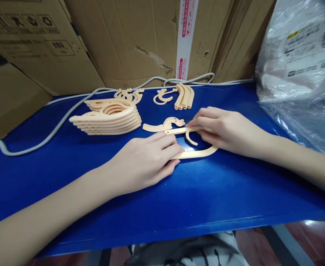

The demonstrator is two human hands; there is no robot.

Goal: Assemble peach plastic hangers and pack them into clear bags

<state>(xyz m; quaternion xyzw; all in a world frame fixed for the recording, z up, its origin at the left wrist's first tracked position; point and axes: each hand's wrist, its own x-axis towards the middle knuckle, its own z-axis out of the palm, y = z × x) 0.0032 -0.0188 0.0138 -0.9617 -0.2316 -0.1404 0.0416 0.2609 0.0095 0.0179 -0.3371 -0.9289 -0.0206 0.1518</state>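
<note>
Between my two hands, just above or on the blue table, is a cream plastic hanger [198, 153] with a small inner hook. My left hand [154, 159] grips its left part, fingers curled over the lower bar. At the upper right, my right hand [220, 127] pinches the hanger near its top bar; the fingers partly hide the joint there. Right behind the hanger lies a loose cream hook piece [154, 127] with a curved arm. A stack of several cream folded hangers [109, 120] stands to the left of my hands.
Farther back lie curved hook parts [129, 95], more hooks [162, 98] and a bundle of cream bars [184, 96]. A grey cable [71, 111] runs along the back and left of the blue table [123, 221]. Cardboard boxes [140, 37] and a plastic-wrapped pack [298, 55] stand behind.
</note>
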